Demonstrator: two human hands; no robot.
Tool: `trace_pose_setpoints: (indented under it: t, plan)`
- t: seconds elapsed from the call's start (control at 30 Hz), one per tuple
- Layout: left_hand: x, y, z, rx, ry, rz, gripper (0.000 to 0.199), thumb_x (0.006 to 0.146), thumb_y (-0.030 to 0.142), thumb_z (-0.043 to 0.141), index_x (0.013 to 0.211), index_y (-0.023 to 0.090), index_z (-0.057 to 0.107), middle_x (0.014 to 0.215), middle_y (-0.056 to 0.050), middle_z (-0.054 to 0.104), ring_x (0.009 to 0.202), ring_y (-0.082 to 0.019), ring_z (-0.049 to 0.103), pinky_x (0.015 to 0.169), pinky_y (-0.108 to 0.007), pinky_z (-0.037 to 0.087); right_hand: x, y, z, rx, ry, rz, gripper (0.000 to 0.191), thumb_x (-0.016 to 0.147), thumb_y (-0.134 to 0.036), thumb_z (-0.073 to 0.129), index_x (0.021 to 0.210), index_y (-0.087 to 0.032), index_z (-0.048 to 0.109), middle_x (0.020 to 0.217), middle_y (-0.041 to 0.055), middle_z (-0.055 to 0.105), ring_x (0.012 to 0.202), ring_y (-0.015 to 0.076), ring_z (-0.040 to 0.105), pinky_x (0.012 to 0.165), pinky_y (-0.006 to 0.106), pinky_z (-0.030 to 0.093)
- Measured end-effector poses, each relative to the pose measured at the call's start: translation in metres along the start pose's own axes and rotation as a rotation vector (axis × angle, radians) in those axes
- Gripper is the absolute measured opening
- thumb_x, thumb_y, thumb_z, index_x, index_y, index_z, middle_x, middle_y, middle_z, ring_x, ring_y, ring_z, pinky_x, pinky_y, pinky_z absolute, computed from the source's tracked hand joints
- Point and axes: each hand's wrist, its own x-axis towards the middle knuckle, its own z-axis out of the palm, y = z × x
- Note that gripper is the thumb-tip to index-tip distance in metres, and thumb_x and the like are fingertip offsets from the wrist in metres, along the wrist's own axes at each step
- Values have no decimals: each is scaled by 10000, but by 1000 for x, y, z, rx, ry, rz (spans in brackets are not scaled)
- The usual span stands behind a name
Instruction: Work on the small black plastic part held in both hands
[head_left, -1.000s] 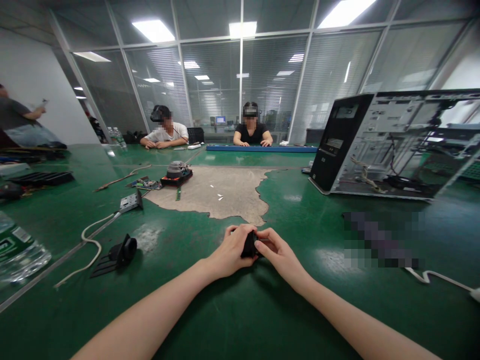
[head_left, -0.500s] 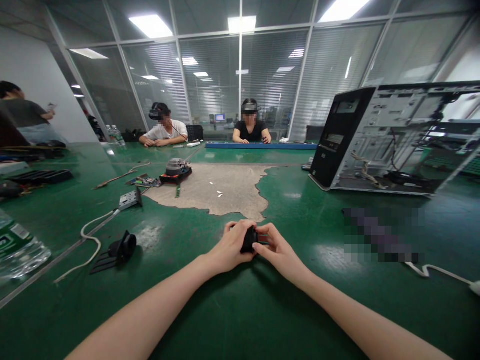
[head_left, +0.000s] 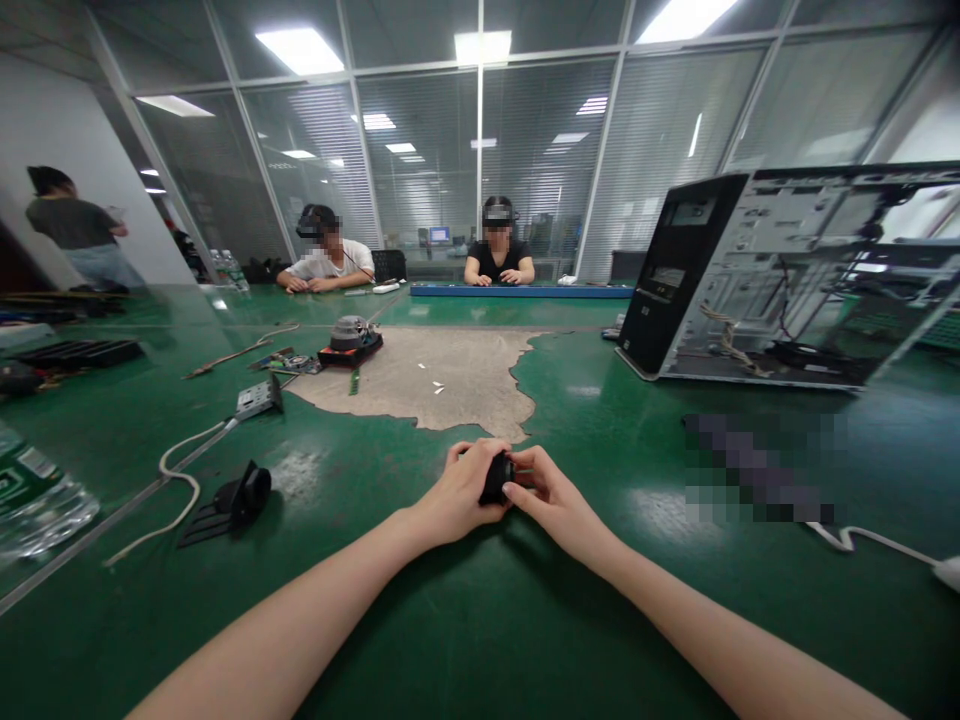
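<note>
A green table (head_left: 450, 640), its near edge out of view, spans the scene, with a torn pale patch (head_left: 450, 375) toward the middle; on its right stands an open computer case (head_left: 667, 275), its right end cut off by the frame; at the left edge a clear bottle with a green label (head_left: 45, 495) is also cut off; a dark strip (head_left: 757, 470) on the right is pixelated past naming, a white cord (head_left: 847, 540) running from it; on the left lies a black bracket with a round end (head_left: 244, 492); between the forearms' far ends, the left hand (head_left: 466, 490) wraps over a small black piece (head_left: 495, 482), covering much of it; the right hand (head_left: 547, 490) pinches its right end, some fingertips hidden; the piece sits just short of the pale patch, and whether it touches the table cannot be told.
</note>
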Motion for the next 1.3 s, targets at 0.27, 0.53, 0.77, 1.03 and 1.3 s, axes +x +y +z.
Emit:
trace_pose_setpoints:
  t: [0.27,0.53,0.77,1.03,1.3]
  plan:
    - [0,-1,2,5,29,6,531,682,226,571,1132,229,289,1108,-50,461,1050,-189,432,925,-365,244,1,4,1,50,30,-11,177,761,-298,523,889,-213,436,912,16,494,824,140,540,687,288,481]
    - [0,-1,2,-7,9,-1,562,652,186,576,1131,234,287,1113,-47,458,1053,-197,430,923,-370,244,0,-1,-1,9,13,8,227,744,-283,540,933,-207,441,961,38,518,900,165,533,777,332,458]
    - [0,-1,1,-7,15,1,550,663,204,577,1128,237,285,1104,-40,463,1047,-189,433,925,-367,243,0,2,0,46,8,-13,174,769,-300,510,900,-214,435,909,16,518,847,141,540,715,290,472]
    - [0,-2,3,0,18,-5,561,651,209,586,1127,239,290,1099,-42,463,1043,-196,437,925,-375,247,1,0,1,-2,38,27,284,743,-315,528,990,-209,434,982,52,517,888,168,536,748,335,466]
    - [0,-1,1,0,12,11,571,651,184,574,1139,236,282,1114,-44,463,1051,-195,431,922,-373,245,0,1,0,69,23,-7,227,717,-292,574,893,-211,457,910,19,515,882,154,533,731,301,476]
